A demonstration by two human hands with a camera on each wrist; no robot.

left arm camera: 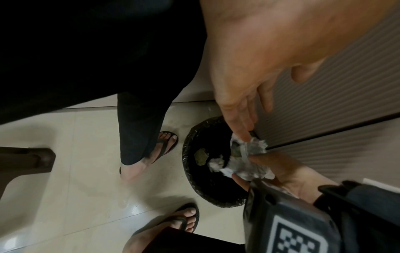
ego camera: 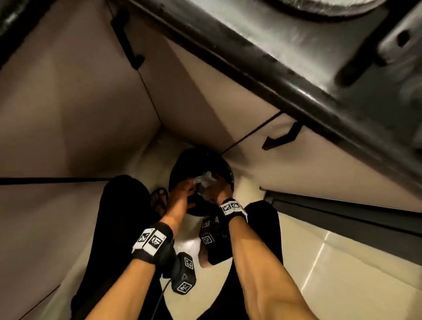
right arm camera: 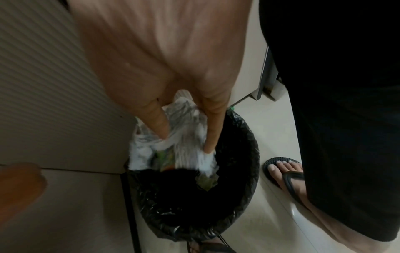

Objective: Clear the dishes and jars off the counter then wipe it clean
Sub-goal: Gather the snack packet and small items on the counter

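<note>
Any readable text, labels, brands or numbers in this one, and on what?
No words or numbers can be read.
The wrist-band tags show only black-and-white square code patterns, no letters.
On the crumpled wrapper, any print is too blurred to read.

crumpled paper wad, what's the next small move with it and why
Probably let go: loosen the right hand so the crumpled paper wad drops into the black-lined trash bin. The wad is already over the bin's mouth. The right hand grips it, while the left hand only touches its top with straight fingers. A leafy scrap already lies inside.
</note>
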